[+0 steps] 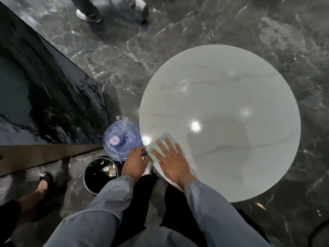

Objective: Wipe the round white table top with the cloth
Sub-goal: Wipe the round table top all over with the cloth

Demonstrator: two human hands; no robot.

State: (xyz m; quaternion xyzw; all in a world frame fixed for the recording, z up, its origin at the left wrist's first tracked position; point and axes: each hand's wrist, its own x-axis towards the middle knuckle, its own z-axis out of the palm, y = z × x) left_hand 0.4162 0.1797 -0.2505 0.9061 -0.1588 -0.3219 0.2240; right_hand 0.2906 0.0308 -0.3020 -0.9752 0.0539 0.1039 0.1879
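Right hand (173, 163) is pressing flat on the pale green ribbed cloth (162, 139), fingers straight and spread, palm down. The cloth is sitting at the near-left rim of the round glossy white table top (231, 122), one corner reaching the edge. Left hand (135, 162) is resting at that rim just beside the cloth corner with its fingers curled; I can't tell whether it's gripping the rim, the cloth edge or something dark under it. My read: wiping is only getting going, most of the top lies beyond the cloth. The cloth looks soft, light and floppy, so it's likely to bunch or slide on that slick, reflective surface. Best held under a flat open palm in the middle with steady downward pressure, not pinched at a corner. The top looks hard and stiff, so bracing at the rim seems sensible. The clear blue plastic water bottle (117, 141) and round black bin (101, 173) are standing on the dark marble floor (124, 50), just left of the table.
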